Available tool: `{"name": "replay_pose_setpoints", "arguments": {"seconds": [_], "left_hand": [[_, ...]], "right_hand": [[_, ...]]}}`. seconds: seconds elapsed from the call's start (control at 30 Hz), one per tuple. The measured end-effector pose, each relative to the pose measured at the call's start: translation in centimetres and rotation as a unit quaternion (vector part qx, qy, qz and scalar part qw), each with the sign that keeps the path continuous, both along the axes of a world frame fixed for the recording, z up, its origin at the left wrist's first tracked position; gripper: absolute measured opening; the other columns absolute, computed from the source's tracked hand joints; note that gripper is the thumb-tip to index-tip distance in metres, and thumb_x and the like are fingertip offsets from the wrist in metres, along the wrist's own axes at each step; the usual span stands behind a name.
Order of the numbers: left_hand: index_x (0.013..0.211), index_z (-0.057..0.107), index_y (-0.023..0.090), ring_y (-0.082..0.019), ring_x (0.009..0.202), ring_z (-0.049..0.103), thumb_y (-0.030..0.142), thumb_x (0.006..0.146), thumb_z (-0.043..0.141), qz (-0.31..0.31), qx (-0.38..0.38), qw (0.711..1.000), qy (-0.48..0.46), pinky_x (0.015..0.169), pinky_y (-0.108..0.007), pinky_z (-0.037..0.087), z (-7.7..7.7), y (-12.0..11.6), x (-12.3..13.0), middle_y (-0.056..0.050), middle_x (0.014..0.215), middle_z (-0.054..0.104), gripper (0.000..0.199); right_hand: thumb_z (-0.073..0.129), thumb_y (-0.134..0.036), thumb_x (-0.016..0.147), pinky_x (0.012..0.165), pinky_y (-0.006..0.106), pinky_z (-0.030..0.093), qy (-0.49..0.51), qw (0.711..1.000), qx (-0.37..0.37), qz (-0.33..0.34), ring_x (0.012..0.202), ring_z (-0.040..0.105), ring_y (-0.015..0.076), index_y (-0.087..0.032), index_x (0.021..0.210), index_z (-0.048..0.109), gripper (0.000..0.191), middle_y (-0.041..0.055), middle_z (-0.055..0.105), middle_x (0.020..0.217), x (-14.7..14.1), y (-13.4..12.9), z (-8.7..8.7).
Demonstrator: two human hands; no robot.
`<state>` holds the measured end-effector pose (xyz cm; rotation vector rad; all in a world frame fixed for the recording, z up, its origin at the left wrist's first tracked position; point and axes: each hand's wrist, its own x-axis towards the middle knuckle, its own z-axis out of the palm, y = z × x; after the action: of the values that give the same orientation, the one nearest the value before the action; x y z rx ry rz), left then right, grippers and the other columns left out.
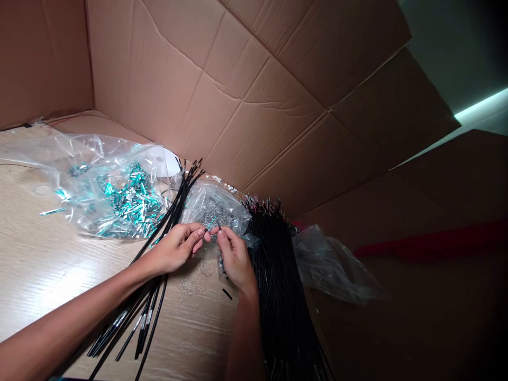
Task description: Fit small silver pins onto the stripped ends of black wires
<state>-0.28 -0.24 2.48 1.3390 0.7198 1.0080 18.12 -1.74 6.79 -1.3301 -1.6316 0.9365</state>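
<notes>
My left hand [178,247] and my right hand [234,256] meet fingertip to fingertip over the wooden table [47,264]. Between the fingertips they pinch a tiny, thin piece [211,230], too small to identify. Just behind the fingers lies a clear bag of small grey metal parts [214,209]. A fan of loose black cables [159,248] runs under my left wrist. A thick bundle of black cables [278,275] lies to the right of my right hand.
A clear plastic bag of teal foil-like pieces [123,198] lies at the left, with a white round object [164,161] behind it. Cardboard walls [238,95] enclose the back and right. Crumpled clear plastic [333,264] lies right of the bundle. A short black piece [227,294] rests on the table.
</notes>
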Motion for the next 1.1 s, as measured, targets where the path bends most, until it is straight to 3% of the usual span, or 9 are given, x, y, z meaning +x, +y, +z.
{"name": "replay_pose_setpoints", "arguments": {"seconds": [0.13, 0.33, 0.6, 0.77, 0.87, 0.93, 0.97, 1.03, 1.1], "left_hand": [[0.080, 0.061, 0.014, -0.010, 0.052, 0.038, 0.052, 0.102, 0.046, 0.022, 0.026, 0.999, 0.033, 0.049, -0.021, 0.026, 0.2, 0.0, -0.1, 0.003, 0.060, 0.048, 0.047], [0.071, 0.055, 0.015, -0.010, 0.055, 0.039, 0.042, 0.103, 0.048, 0.065, 0.077, 0.992, 0.072, 0.051, -0.022, 0.027, 0.1, -0.1, -0.1, 0.002, 0.062, 0.050, 0.042], [0.088, 0.067, 0.017, -0.018, 0.068, 0.055, 0.029, 0.099, 0.054, 0.136, 0.187, 0.962, 0.145, 0.065, -0.027, 0.037, -0.8, -0.5, 0.3, -0.006, 0.076, 0.064, 0.021], [0.086, 0.063, 0.017, -0.017, 0.065, 0.053, 0.029, 0.102, 0.049, 0.126, 0.195, 0.958, 0.171, 0.066, -0.029, 0.036, -1.2, -0.5, 0.4, -0.005, 0.073, 0.061, 0.025], [0.079, 0.060, 0.016, -0.013, 0.058, 0.046, 0.035, 0.102, 0.051, 0.067, 0.117, 0.987, 0.088, 0.058, -0.025, 0.034, -0.1, -0.6, 0.1, -0.001, 0.066, 0.054, 0.031], [0.076, 0.055, 0.017, -0.009, 0.047, 0.035, 0.045, 0.101, 0.051, -0.031, -0.018, 0.999, -0.028, 0.047, -0.022, 0.028, 0.7, -0.8, -0.2, 0.003, 0.058, 0.043, 0.038], [0.076, 0.051, 0.019, -0.008, 0.042, 0.027, 0.049, 0.100, 0.052, -0.093, -0.099, 0.986, -0.095, 0.041, -0.021, 0.023, 1.0, -0.9, -0.3, 0.006, 0.055, 0.036, 0.039], [0.077, 0.045, 0.021, -0.006, 0.037, 0.012, 0.050, 0.097, 0.056, -0.201, -0.235, 0.927, -0.212, 0.034, -0.019, 0.015, 1.3, -1.1, -0.6, 0.011, 0.052, 0.024, 0.037], [0.077, 0.043, 0.022, -0.005, 0.037, 0.005, 0.047, 0.094, 0.061, -0.244, -0.288, 0.887, -0.268, 0.031, -0.018, 0.013, 1.4, -1.2, -0.7, 0.012, 0.052, 0.019, 0.035]], "right_hand": [[0.063, -0.037, 0.098, 0.093, 0.034, 0.052, -0.039, 0.999, 0.012, 0.029, 0.100, 0.070, 0.0218, -0.025, 0.105, 0.079, 0.021, 0.0053, 0.078, 0.107, 0.0, -0.1, 0.0], [0.067, -0.032, 0.095, 0.084, 0.034, 0.055, -0.049, 0.998, 0.038, 0.019, 0.092, 0.071, 0.0217, -0.024, 0.103, 0.080, 0.017, 0.0048, 0.079, 0.103, -0.6, 0.0, -0.2], [0.067, -0.033, 0.094, 0.078, 0.031, 0.052, -0.094, 0.994, 0.050, 0.008, 0.084, 0.068, 0.0201, -0.021, 0.091, 0.078, 0.017, 0.0037, 0.077, 0.091, -0.9, 0.0, -0.1], [0.066, -0.036, 0.095, 0.076, 0.031, 0.050, -0.069, 0.997, 0.030, 0.023, 0.079, 0.065, 0.0191, -0.021, 0.086, 0.078, 0.020, 0.0031, 0.075, 0.085, -0.7, 0.2, 0.3], [0.066, -0.042, 0.093, 0.063, 0.027, 0.045, -0.017, 0.999, -0.018, 0.045, 0.068, 0.059, 0.0167, -0.022, 0.083, 0.078, 0.025, 0.0024, 0.068, 0.073, -0.1, 0.3, 0.1], [0.069, -0.047, 0.091, 0.053, 0.025, 0.037, 0.027, 0.997, -0.053, 0.054, 0.058, 0.050, 0.0144, -0.022, 0.083, 0.077, 0.028, 0.0011, 0.060, 0.064, 0.3, 0.3, -0.2], [0.071, -0.050, 0.088, 0.050, 0.025, 0.033, 0.050, 0.995, -0.067, 0.057, 0.055, 0.045, 0.0134, -0.021, 0.083, 0.077, 0.029, 0.0003, 0.056, 0.061, 0.5, 0.4, -0.5], [0.076, -0.055, 0.082, 0.047, 0.024, 0.028, 0.096, 0.990, -0.084, 0.065, 0.051, 0.038, 0.0117, -0.021, 0.084, 0.077, 0.033, -0.0011, 0.051, 0.059, 0.8, 0.5, -0.9], [0.079, -0.056, 0.077, 0.047, 0.024, 0.025, 0.140, 0.983, -0.095, 0.079, 0.050, 0.032, 0.0100, -0.022, 0.084, 0.076, 0.035, -0.0024, 0.049, 0.059, 0.9, 0.7, -1.3]]}}
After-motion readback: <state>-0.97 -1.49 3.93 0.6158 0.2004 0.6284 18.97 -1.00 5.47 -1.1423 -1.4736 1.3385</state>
